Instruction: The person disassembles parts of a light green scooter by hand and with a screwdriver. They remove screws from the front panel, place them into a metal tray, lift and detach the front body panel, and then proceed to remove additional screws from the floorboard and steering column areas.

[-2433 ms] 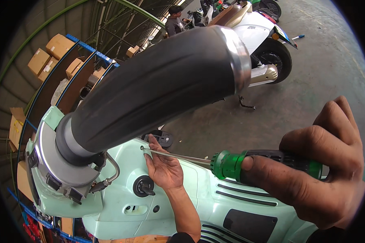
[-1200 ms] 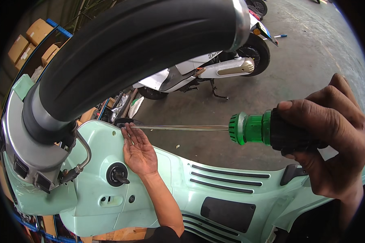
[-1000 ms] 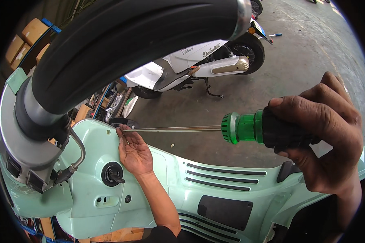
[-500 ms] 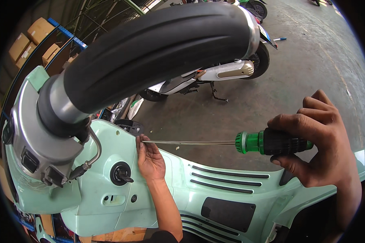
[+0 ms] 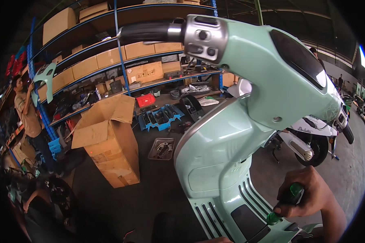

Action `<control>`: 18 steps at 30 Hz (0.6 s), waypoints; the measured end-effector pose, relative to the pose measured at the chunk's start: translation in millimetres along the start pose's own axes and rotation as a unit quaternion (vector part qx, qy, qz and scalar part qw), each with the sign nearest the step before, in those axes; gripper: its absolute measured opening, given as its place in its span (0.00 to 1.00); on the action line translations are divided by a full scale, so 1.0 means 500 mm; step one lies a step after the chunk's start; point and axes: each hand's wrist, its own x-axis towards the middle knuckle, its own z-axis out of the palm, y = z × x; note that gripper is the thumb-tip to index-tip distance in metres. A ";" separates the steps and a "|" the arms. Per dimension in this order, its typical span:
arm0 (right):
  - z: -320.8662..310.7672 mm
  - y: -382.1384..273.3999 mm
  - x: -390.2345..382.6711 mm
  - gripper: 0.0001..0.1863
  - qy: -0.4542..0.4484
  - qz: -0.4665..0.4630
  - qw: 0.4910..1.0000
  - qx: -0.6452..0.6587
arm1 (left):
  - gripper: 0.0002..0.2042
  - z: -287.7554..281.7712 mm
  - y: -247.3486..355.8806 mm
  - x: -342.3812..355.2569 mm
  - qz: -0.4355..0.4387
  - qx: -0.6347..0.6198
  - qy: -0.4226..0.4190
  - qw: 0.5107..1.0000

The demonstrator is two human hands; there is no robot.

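A screwdriver with a green and black handle is gripped in my right hand at the lower right. Its thin shaft slants down and left over the dark floor mat of a mint-green scooter. Only a sliver of what looks like my left hand shows at the bottom edge, close to the shaft's lower end. Whether it touches the shaft is hidden, and so are most of its fingers. Above, the scooter's handlebar has a black grip and silver switch housing.
An open cardboard box stands left of the scooter, with a metal tray of parts beside it. Blue shelving holds cartons behind. At far left a person holds a mint-green panel. Another scooter is parked at right.
The view has swung up and left, bringing the shelves and box in. The screwdriver now points down and left instead of lying level. My left hand has dropped almost out of view.
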 end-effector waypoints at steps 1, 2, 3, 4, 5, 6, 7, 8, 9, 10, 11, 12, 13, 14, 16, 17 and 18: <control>0.049 -0.016 0.050 0.13 -0.039 -0.071 0.996 0.023 | 0.11 0.000 -0.009 -0.073 0.012 0.071 0.057 0.996; 0.104 -0.035 0.099 0.13 -0.076 -0.139 0.986 0.047 | 0.10 -0.001 -0.024 -0.146 0.016 0.142 0.109 0.984; 0.149 -0.079 0.146 0.13 -0.120 -0.199 0.971 0.046 | 0.09 0.027 -0.156 -0.176 0.077 0.091 0.244 0.962; 0.172 -0.114 0.166 0.13 -0.147 -0.202 0.968 0.020 | 0.09 0.004 -0.121 -0.199 0.094 0.089 0.243 0.961; 0.203 -0.128 0.183 0.15 -0.168 -0.233 0.958 -0.009 | 0.11 -0.025 -0.086 -0.234 0.019 0.083 0.223 0.971; 0.210 -0.150 0.187 0.16 -0.192 -0.253 0.947 -0.043 | 0.13 -0.037 -0.044 -0.241 -0.046 0.072 0.192 0.978; 0.218 -0.190 0.195 0.16 -0.210 -0.264 0.941 -0.034 | 0.14 -0.051 -0.056 -0.278 -0.062 0.113 0.209 0.969; 0.225 -0.232 0.203 0.11 -0.233 -0.239 0.940 -0.075 | 0.15 -0.081 -0.078 -0.320 -0.079 0.152 0.224 0.959; 0.212 -0.258 0.207 0.13 -0.250 -0.198 0.939 -0.126 | 0.14 -0.102 -0.056 -0.342 -0.082 0.146 0.277 0.946; 0.208 -0.271 0.217 0.13 -0.259 -0.193 0.938 -0.123 | 0.13 -0.120 -0.027 -0.380 -0.089 0.142 0.326 0.930; 0.213 -0.272 0.234 0.11 -0.240 -0.198 0.941 -0.131 | 0.12 -0.150 -0.017 -0.415 -0.084 0.093 0.373 0.919; 0.214 -0.279 0.253 0.16 -0.222 -0.200 0.945 -0.135 | 0.11 -0.172 -0.012 -0.453 -0.084 0.041 0.416 0.905; 0.212 -0.301 0.274 0.18 -0.242 -0.163 0.942 -0.164 | 0.11 -0.191 0.006 -0.495 -0.077 -0.044 0.498 0.863; 0.221 -0.333 0.304 0.20 -0.259 -0.130 0.938 -0.190 | 0.11 -0.208 0.050 -0.554 -0.071 -0.122 0.576 0.806; 0.265 -0.352 0.350 0.24 -0.233 -0.023 0.971 -0.041 | 0.16 -0.244 0.194 -0.631 -0.058 -0.284 0.709 0.643; 0.303 -0.358 0.375 0.26 -0.267 0.044 0.963 -0.011 | 0.19 -0.263 0.220 -0.681 0.016 -0.317 0.749 0.582; 0.340 -0.365 0.397 0.28 -0.299 0.111 0.948 0.017 | 0.23 -0.289 0.245 -0.712 0.091 -0.347 0.779 0.513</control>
